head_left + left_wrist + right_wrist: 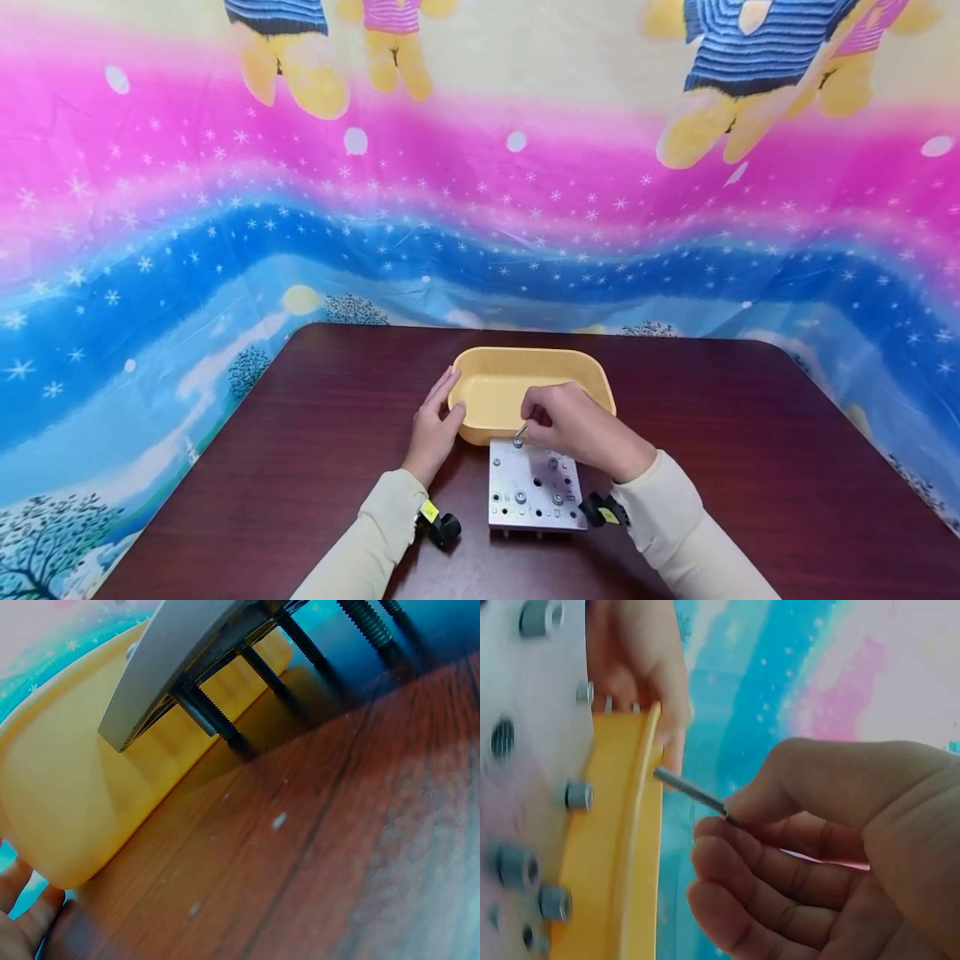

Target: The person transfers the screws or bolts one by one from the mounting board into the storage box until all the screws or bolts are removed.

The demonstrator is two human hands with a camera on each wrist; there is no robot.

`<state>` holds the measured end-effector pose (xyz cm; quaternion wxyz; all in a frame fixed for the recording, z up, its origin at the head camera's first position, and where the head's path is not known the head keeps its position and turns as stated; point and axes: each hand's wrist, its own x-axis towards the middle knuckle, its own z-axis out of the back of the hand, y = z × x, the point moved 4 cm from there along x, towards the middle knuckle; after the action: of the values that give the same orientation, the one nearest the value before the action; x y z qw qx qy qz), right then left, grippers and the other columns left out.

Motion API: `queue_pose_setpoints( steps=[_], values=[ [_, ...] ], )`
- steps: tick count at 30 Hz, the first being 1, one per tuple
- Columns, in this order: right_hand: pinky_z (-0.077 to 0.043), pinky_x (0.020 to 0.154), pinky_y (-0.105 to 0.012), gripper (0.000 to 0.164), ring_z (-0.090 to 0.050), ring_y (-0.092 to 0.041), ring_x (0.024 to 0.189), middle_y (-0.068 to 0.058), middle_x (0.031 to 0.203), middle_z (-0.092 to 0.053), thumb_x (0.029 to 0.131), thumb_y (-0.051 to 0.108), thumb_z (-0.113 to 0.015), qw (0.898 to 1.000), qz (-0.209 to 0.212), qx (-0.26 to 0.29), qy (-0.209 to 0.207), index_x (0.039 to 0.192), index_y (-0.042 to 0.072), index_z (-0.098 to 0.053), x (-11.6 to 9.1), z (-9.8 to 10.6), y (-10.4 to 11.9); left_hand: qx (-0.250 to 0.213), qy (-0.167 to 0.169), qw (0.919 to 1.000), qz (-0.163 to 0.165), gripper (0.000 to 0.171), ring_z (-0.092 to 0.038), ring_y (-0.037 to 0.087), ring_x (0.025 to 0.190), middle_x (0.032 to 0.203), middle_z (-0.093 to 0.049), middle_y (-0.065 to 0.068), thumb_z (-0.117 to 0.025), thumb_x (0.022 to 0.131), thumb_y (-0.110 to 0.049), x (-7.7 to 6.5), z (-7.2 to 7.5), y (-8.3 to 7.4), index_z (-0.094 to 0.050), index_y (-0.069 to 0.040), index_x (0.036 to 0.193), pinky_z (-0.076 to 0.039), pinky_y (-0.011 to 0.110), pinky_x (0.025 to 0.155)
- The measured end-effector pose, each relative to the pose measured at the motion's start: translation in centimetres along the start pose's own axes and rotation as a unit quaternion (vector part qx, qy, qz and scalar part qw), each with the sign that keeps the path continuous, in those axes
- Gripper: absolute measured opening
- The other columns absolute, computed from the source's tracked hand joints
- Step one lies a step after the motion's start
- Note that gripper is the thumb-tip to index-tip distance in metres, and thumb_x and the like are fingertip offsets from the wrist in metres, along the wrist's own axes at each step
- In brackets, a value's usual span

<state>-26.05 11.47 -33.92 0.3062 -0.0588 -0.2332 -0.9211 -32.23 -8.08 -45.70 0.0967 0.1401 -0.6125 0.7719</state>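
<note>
My right hand (566, 421) pinches a hex key (690, 791), a thin metal rod, between thumb and fingers. In the head view, the rod reaches down towards a socket-head screw (517, 442) at the far edge of a metal plate (536, 483). Whether its tip sits in the screw is unclear. Threaded screw ends (262, 671) stick out beneath the plate, which stands raised off the table. On the left, my left hand (435, 429) holds the left end of a yellow plastic basin (495, 432), thumb at its rim and fingers along its outside.
The plate lies close in front of the basin. It carries several more socket-head screws (557, 498) and open holes (537, 482). Beneath everything is a dark red wooden table (337, 450), and a printed cloth (480, 208) hangs behind its far edge.
</note>
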Motion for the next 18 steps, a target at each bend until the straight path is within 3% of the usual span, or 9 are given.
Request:
queue_pose_setpoints(
  steps=[6,13,18],
  values=[
    [-0.048,0.059,-0.024,0.009,-0.053,-0.007,0.063,0.007,0.074,-0.061,0.082,0.002,-0.061,0.998,-0.063,0.012,-0.013,0.083,0.009,-0.066,0.0,0.9,-2.4,0.004,-0.002,1.0,-0.002,0.05,-0.031,0.01,0.14,0.151,-0.04,-0.006,-0.058,0.092,-0.012,0.0,0.0,0.0,-0.052,-0.023,0.141,-0.031,0.035,0.11],
    [-0.049,0.061,-0.025,0.006,-0.054,-0.009,0.065,0.003,0.076,-0.062,0.082,0.001,-0.062,0.996,-0.089,0.005,-0.013,0.084,0.005,-0.067,0.3,0.6,-4.6,0.004,-0.003,1.0,0.001,0.051,-0.031,0.01,0.14,0.151,-0.04,-0.006,-0.058,0.092,-0.009,0.1,0.1,0.0,-0.052,-0.022,0.141,-0.031,0.036,0.111],
    [-0.046,0.061,-0.027,0.005,-0.051,-0.012,0.065,0.002,0.075,-0.059,0.081,0.001,-0.064,0.994,-0.107,-0.005,-0.002,0.082,0.006,-0.066,0.3,-0.3,-6.1,0.003,0.001,1.0,0.006,0.051,-0.03,0.009,0.14,0.149,-0.039,-0.015,-0.058,0.093,-0.01,0.0,-0.1,0.0,-0.051,-0.022,0.142,-0.031,0.036,0.111]
  ],
)
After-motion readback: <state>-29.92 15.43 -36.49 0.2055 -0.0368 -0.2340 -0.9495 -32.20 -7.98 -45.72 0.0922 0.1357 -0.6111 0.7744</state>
